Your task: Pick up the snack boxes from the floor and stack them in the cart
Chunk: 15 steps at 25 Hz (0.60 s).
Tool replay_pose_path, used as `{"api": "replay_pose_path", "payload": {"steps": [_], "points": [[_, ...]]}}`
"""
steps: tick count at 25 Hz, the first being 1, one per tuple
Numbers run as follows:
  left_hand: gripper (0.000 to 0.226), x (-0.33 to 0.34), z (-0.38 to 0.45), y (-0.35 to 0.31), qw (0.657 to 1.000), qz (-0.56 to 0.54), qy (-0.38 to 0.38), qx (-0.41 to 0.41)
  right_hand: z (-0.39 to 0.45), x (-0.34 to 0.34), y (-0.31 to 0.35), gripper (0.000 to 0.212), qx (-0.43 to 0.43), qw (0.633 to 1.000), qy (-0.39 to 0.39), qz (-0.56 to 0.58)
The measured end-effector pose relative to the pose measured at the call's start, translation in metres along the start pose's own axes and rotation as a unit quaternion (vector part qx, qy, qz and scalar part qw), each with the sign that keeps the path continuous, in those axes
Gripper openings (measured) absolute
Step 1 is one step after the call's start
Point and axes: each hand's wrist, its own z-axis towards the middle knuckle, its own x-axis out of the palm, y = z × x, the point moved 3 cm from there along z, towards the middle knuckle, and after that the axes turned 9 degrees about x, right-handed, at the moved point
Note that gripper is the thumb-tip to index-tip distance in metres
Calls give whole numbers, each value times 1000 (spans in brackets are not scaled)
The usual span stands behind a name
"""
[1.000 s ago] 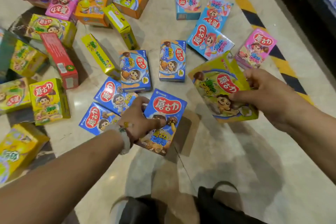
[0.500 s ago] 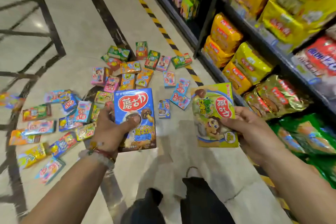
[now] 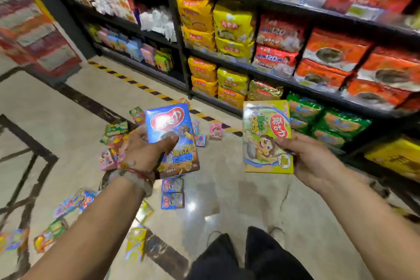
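While shelves hold bags, hands grip boxes.

Black shelving fills the upper right of the frame, stocked with yellow bags, red bags, orange packs and green packs. A yellow-and-black striped line runs along the shelf foot across the glossy beige floor. Dark inlay bands cross the floor at left.
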Motion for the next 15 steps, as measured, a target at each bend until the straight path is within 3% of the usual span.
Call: {"api": "replay_pose_path", "payload": {"steps": [1, 2, 5, 7, 12, 15], "points": [[29, 14, -9, 0, 1000, 0, 26, -5, -15, -14, -5, 14, -8, 1000, -14, 9], [33, 28, -19, 2, 999, 3, 49, -9, -29, -29, -11, 13, -14, 999, -31, 21], [82, 71, -57, 12, 995, 6, 100, -16, -79, -81, -30, 16, -33, 995, -79, 57], [98, 100, -89, 22, 990, 23, 139, -19, -117, -116, -43, 22, -55, 991, -107, 65], [76, 194, -209, 57, 962, 52, 267, -25, -227, -218, -92, 28, -110, 969, -186, 122], [40, 253, -296, 80, 927, 74, 367, -37, -307, -279, -130, 29, -140, 945, -247, 161]]}}
